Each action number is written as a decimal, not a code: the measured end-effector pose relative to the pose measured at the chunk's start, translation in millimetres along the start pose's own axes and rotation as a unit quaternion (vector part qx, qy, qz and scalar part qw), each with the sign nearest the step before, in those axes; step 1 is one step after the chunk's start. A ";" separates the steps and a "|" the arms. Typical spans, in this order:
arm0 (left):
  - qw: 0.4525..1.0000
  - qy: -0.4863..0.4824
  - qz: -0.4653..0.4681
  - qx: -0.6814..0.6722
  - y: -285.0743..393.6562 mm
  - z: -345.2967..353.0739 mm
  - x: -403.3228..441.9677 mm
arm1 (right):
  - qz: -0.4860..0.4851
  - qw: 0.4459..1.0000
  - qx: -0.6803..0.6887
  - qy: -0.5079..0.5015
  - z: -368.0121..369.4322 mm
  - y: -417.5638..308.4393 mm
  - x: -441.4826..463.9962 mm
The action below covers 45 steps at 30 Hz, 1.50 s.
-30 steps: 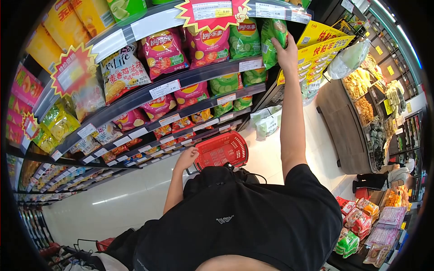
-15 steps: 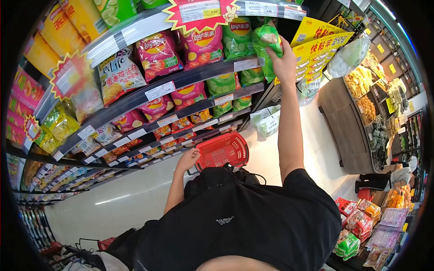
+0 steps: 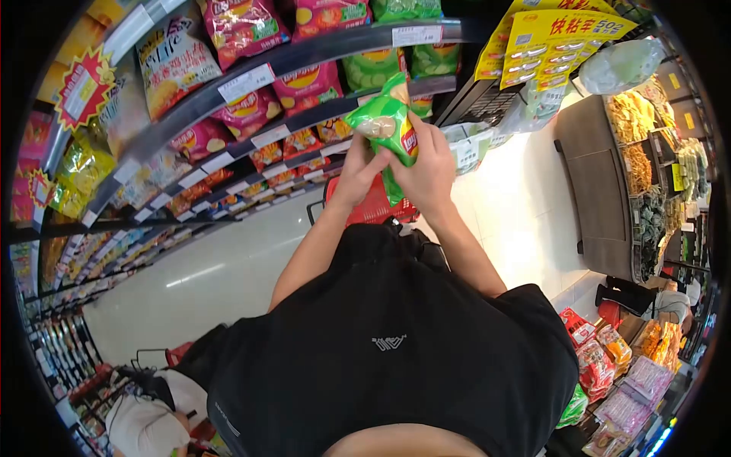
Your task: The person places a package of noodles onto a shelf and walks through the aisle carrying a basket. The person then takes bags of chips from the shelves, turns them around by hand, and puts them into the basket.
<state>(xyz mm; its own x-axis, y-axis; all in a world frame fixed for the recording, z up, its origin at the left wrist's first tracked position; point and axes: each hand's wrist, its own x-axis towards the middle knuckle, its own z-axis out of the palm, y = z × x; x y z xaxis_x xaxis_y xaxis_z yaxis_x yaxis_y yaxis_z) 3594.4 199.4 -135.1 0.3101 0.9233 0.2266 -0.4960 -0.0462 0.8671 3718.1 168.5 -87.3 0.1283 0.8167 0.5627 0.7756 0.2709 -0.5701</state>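
As the head view shows, the green chip bag [image 3: 390, 126] is already off the shelf [image 3: 327, 51] and is grasped between 2 hands, the left hand [image 3: 356, 175] and the right hand [image 3: 426, 169]; over the red basket [image 3: 365, 210], it is held, not laid inside.

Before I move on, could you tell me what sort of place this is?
Probably a supermarket: price-tagged shelves of snack bags, a red shopping basket, and a brown counter bearing loose goods.

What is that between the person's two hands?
A green Lay's potato chip bag, with the left hand and the right hand both on it, as the head camera view shows.
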 end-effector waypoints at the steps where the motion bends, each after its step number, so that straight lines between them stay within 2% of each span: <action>1: 1.000 0.008 -0.007 0.003 -5.0 5.2 -1.5 | 0.005 1.000 0.006 -0.008 -0.1 2.9 -9.2; 3: 0.989 0.067 -0.124 -0.037 -15.1 12.9 -5.1 | -0.019 0.999 0.007 -0.034 -1.6 9.9 -23.7; 4: 0.988 0.074 -0.133 -0.034 -17.2 13.3 -7.5 | -0.011 0.999 0.012 -0.040 -5.8 16.8 -27.0; 6: 0.974 0.098 -0.168 -0.114 -19.9 10.5 -10.1 | -0.023 0.989 0.108 -0.099 -18.5 41.4 -26.2; 7: 0.963 0.107 -0.178 -0.169 -24.0 8.7 -11.2 | 0.047 0.979 0.154 -0.128 -21.3 54.1 -29.7; 8: 0.962 0.114 -0.184 -0.166 -27.4 8.0 -11.7 | 0.076 0.975 0.146 -0.152 -22.0 65.7 -32.1; 10: 0.950 0.118 -0.193 -0.213 -32.2 10.2 -12.5 | 0.165 0.921 0.278 -0.219 -13.8 89.0 -44.2; 11: 0.957 0.113 -0.187 -0.192 -34.6 13.2 -12.3 | 0.168 0.918 0.282 -0.222 -16.4 90.1 -46.8; 13: 0.958 0.121 -0.190 -0.176 -37.7 17.6 -9.6 | 0.243 0.829 0.412 -0.289 -23.8 88.6 -48.6; 16: 0.966 0.120 -0.180 -0.139 -31.6 27.9 -0.6 | 0.277 0.808 0.431 -0.289 -28.7 93.5 -48.2; 18: 0.973 0.088 -0.202 -0.063 -29.3 28.3 5.4 | 0.288 0.812 0.421 -0.284 -30.2 97.5 -47.4; 20: 0.973 0.095 -0.207 -0.041 -26.4 32.8 9.9 | 0.274 0.837 0.405 -0.244 -35.0 95.7 -43.6; 22: 0.968 0.142 -0.185 -0.089 -25.9 35.0 14.9 | 0.258 0.856 0.385 -0.228 -32.7 100.5 -44.8; 23: 0.968 0.141 -0.186 -0.089 -27.4 37.6 17.2 | 0.241 0.883 0.333 -0.228 -33.8 101.9 -44.5; 24: 0.970 0.154 -0.178 -0.063 -30.0 41.2 18.7 | 0.224 0.905 0.279 -0.229 -35.3 102.8 -44.8; 28: 0.969 0.196 -0.147 0.016 -39.8 49.3 21.6 | 0.214 0.921 0.221 -0.237 -34.6 103.2 -45.0; 34: 0.963 0.223 -0.126 0.083 -42.9 32.2 24.9 | 0.204 0.898 0.269 -0.282 -33.8 106.2 -53.2; 36: 0.964 0.225 -0.113 0.082 -41.2 27.3 25.1 | 0.312 0.805 0.420 -0.280 -34.0 103.9 -53.8; 40: 0.962 0.246 -0.102 0.060 -36.8 23.9 25.5 | 0.301 0.808 0.427 -0.271 -32.9 105.4 -56.3; 42: 0.962 0.252 -0.085 0.063 -35.4 22.0 23.8 | 0.279 0.779 0.444 -0.344 -39.3 98.1 -53.9; 43: 0.962 0.253 -0.079 0.070 -35.4 20.3 22.7 | 0.276 0.779 0.444 -0.346 -39.8 95.8 -54.7; 45: 0.962 0.254 -0.070 0.075 -35.5 17.5 21.4 | 0.205 0.794 0.431 -0.378 -40.0 92.1 -55.2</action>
<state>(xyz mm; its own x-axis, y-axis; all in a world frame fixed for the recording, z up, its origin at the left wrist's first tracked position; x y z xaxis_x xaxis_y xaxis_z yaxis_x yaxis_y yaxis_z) 3632.8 214.1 -153.3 -0.0900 0.9899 -0.1099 -0.3434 0.0727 0.9364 3807.2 128.1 -147.0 -0.3982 0.9106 -0.1106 0.0123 -0.1152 -0.9933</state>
